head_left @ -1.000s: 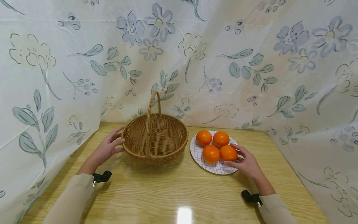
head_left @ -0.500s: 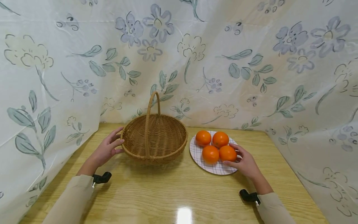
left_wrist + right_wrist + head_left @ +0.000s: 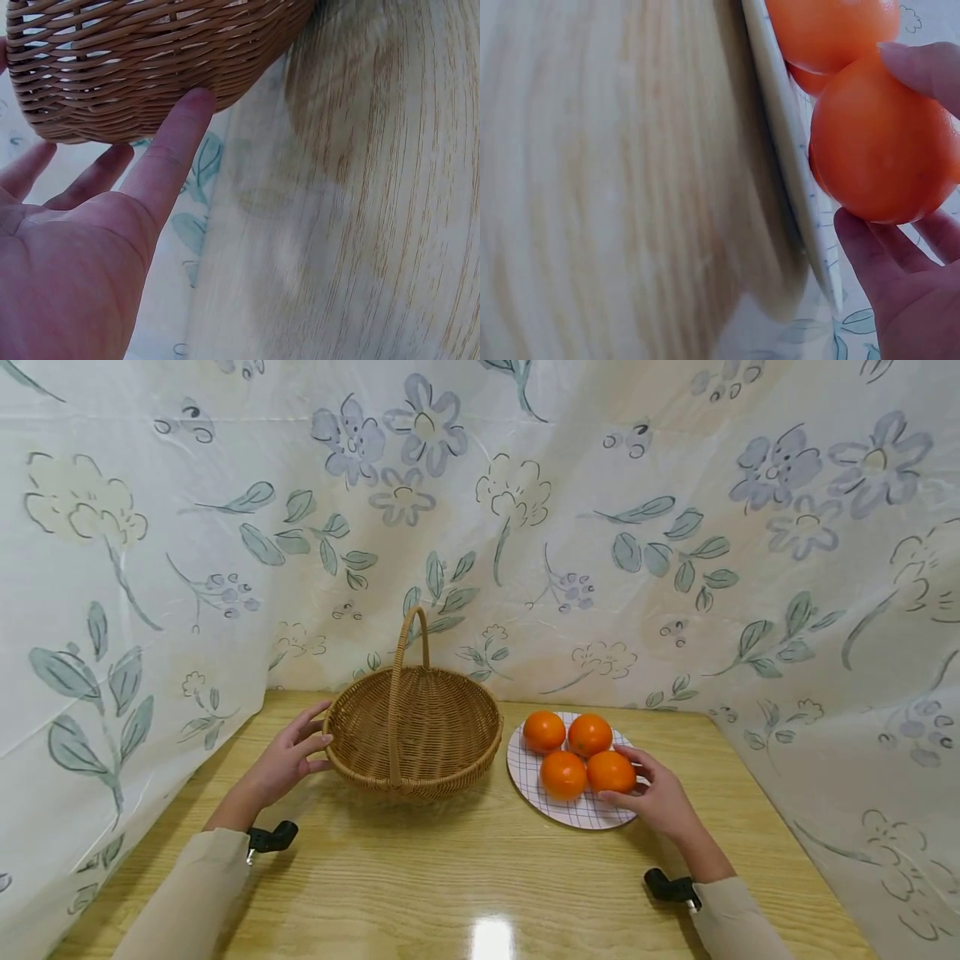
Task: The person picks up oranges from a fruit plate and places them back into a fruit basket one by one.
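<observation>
A: Left hand (image 3: 285, 760)?
B: Fingers extended, touching the basket (image 3: 453, 727) on its left side; probably light and springy, so steady its rim.
A: Right hand (image 3: 663, 802)?
B: Right of the basket, pinching 1 orange (image 3: 611, 772) of 4 on the plate (image 3: 528, 781); likely firm, slippery: cup its middle.

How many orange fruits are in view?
4 on the plate: back-left fruit, back-right fruit, front-left fruit, and front-right fruit, which the right hand holds. None looks hidden.
</observation>
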Action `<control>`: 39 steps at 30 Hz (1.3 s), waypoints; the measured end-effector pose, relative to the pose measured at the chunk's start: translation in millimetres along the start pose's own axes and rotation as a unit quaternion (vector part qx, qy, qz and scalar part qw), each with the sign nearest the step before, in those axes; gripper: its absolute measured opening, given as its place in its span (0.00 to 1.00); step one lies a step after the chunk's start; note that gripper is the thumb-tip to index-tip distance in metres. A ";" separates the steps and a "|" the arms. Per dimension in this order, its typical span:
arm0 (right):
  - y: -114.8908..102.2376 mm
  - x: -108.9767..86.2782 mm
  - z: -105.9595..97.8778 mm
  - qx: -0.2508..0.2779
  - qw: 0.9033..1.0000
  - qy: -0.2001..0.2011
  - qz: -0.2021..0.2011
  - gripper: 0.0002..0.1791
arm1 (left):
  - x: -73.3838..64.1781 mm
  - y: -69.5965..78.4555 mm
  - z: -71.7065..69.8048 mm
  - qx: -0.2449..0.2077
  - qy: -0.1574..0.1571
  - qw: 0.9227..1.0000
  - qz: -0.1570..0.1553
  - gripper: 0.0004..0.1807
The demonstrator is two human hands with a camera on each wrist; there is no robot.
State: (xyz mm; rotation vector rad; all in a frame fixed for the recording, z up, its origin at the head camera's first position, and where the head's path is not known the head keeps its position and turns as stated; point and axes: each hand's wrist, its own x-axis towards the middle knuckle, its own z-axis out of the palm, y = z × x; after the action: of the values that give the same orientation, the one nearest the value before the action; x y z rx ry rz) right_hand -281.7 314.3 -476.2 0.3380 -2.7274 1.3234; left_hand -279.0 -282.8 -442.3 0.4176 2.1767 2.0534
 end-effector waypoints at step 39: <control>-79.2 20.3 1.2 0.136 0.990 -0.029 -0.019 0.41 | 0.2 2.4 -1.9 0.012 -0.005 1.000 -0.009 0.37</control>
State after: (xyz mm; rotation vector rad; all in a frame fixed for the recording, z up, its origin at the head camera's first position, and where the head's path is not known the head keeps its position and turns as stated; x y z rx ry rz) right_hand -282.7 262.7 -412.8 0.4548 -2.5708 1.7027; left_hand -279.3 -284.5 -439.8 0.4071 2.1929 2.0137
